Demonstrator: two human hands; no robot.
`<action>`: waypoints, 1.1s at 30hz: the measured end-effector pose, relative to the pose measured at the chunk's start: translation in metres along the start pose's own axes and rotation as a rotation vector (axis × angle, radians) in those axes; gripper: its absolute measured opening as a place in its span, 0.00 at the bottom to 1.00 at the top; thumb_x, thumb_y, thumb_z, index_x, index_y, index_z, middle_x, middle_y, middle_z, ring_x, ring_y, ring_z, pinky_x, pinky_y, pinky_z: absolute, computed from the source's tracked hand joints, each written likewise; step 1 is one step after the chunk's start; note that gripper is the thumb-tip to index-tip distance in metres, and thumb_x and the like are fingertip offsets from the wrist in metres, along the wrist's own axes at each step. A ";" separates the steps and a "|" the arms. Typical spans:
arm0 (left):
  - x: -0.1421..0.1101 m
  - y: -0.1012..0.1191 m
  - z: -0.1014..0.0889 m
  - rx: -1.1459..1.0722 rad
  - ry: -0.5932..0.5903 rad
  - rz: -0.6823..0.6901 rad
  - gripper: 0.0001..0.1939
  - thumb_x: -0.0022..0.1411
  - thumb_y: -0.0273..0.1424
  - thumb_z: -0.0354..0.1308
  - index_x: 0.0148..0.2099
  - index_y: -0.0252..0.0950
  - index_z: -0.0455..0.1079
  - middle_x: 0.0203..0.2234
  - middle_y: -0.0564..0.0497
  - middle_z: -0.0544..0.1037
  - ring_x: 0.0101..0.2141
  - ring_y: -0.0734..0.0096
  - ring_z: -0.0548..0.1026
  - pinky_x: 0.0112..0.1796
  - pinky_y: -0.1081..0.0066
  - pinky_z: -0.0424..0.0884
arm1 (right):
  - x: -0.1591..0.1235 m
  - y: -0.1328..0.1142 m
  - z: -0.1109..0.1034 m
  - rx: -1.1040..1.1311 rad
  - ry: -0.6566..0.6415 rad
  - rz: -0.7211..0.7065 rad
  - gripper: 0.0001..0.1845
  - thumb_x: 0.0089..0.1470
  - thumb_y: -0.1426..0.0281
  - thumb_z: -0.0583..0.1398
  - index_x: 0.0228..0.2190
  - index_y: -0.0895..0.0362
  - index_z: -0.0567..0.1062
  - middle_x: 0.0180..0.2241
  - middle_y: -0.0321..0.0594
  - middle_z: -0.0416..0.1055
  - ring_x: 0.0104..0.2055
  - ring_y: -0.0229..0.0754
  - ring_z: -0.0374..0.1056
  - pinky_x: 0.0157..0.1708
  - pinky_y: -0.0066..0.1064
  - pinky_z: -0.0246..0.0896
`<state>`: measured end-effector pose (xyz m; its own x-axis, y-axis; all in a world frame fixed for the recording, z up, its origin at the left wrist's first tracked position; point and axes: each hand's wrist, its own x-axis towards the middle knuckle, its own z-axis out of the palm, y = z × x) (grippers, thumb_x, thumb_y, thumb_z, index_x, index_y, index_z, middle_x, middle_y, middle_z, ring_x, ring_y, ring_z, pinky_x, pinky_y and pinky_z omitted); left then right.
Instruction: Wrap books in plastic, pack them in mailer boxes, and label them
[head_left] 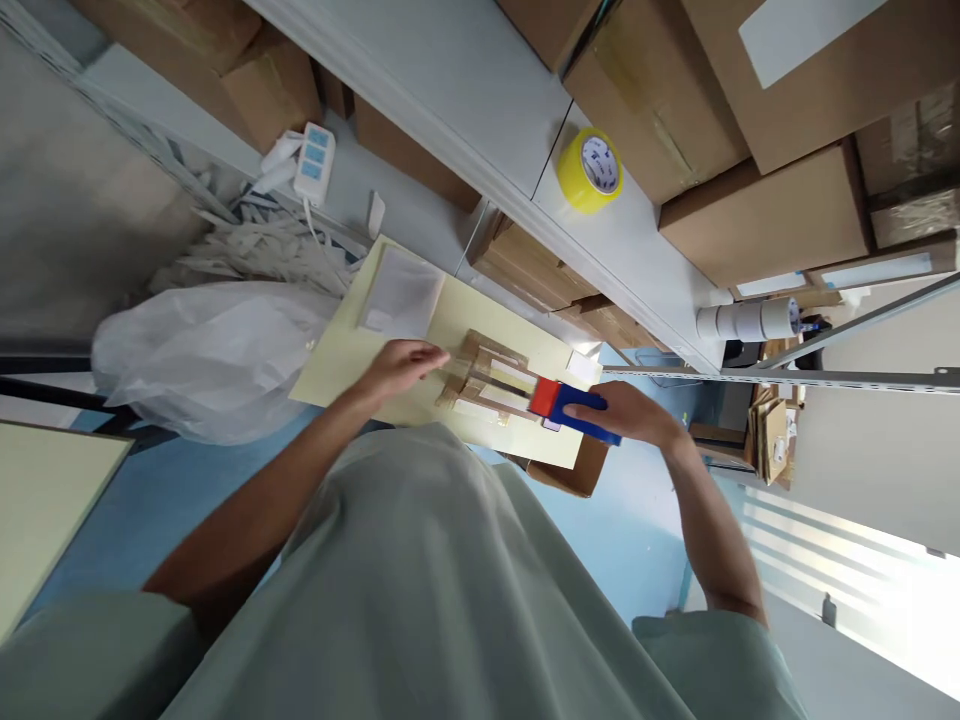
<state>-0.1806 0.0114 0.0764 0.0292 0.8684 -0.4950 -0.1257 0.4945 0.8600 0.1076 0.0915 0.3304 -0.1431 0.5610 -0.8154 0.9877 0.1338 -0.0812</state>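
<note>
As the right hand point(628, 410) wraps a blue-and-red tape dispenser point(565, 400), a taped cardboard package point(484, 376) lies lengthwise between both hands on the pale table point(469, 305); the left hand point(405, 367), fingers curled, is nearer, its hold unclear.

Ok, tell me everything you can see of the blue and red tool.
The blue and red tool has a long blue body and a red left end, plastic-looking. It slants at the right end of the taped cardboard, over the cream tabletop, gripped by the right hand, which partly covers it. Whether it touches the cardboard I can't tell.
</note>
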 end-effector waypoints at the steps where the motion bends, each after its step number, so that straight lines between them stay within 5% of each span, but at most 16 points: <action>1: 0.004 -0.008 -0.010 -0.003 0.024 -0.014 0.32 0.45 0.59 0.74 0.39 0.37 0.84 0.35 0.47 0.86 0.37 0.61 0.79 0.35 0.69 0.73 | -0.003 0.005 -0.006 0.016 -0.019 0.032 0.36 0.58 0.33 0.61 0.26 0.54 0.72 0.24 0.40 0.77 0.24 0.42 0.73 0.24 0.32 0.58; 5: 0.019 -0.037 -0.020 -0.034 -0.034 -0.051 0.33 0.42 0.60 0.75 0.39 0.37 0.84 0.37 0.45 0.86 0.39 0.59 0.80 0.37 0.68 0.75 | -0.014 0.003 -0.018 0.107 -0.049 0.073 0.36 0.56 0.33 0.63 0.26 0.54 0.73 0.22 0.38 0.77 0.23 0.42 0.74 0.23 0.31 0.61; 14: 0.053 -0.088 0.019 -0.078 -0.055 -0.089 0.28 0.43 0.57 0.73 0.34 0.36 0.82 0.29 0.48 0.83 0.31 0.65 0.76 0.31 0.70 0.69 | -0.013 -0.060 -0.004 0.006 0.057 0.048 0.39 0.57 0.30 0.58 0.25 0.53 0.72 0.21 0.37 0.75 0.24 0.40 0.72 0.25 0.31 0.58; 19: 0.070 -0.093 0.037 -0.027 -0.080 -0.111 0.18 0.49 0.47 0.69 0.33 0.37 0.80 0.25 0.49 0.81 0.30 0.64 0.75 0.31 0.69 0.68 | -0.004 -0.070 0.005 -0.106 0.101 0.094 0.41 0.60 0.28 0.52 0.25 0.53 0.71 0.22 0.39 0.75 0.26 0.42 0.72 0.28 0.33 0.58; 24: 0.078 -0.088 0.053 0.058 -0.059 -0.045 0.16 0.52 0.45 0.67 0.34 0.37 0.80 0.33 0.45 0.85 0.39 0.57 0.80 0.38 0.68 0.73 | -0.001 -0.075 0.009 -0.129 0.128 0.142 0.38 0.63 0.32 0.54 0.25 0.53 0.71 0.25 0.40 0.76 0.29 0.44 0.73 0.29 0.33 0.57; 28: 0.079 -0.088 0.053 0.205 -0.034 0.023 0.18 0.57 0.43 0.67 0.45 0.37 0.81 0.43 0.43 0.86 0.47 0.52 0.82 0.47 0.65 0.74 | -0.001 -0.079 0.011 -0.134 0.135 0.174 0.34 0.64 0.36 0.57 0.25 0.53 0.71 0.26 0.40 0.77 0.30 0.44 0.73 0.29 0.33 0.56; 33: 0.067 -0.087 0.043 0.372 0.006 -0.049 0.44 0.53 0.35 0.69 0.71 0.33 0.66 0.50 0.40 0.83 0.47 0.52 0.81 0.50 0.63 0.74 | -0.006 -0.080 0.011 -0.105 0.116 0.164 0.34 0.64 0.36 0.57 0.24 0.53 0.71 0.26 0.39 0.76 0.30 0.44 0.73 0.30 0.33 0.56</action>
<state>-0.1253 0.0284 -0.0263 0.0207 0.8434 -0.5369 0.2449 0.5163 0.8206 0.0297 0.0688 0.3353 0.0064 0.6719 -0.7406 0.9871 0.1141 0.1120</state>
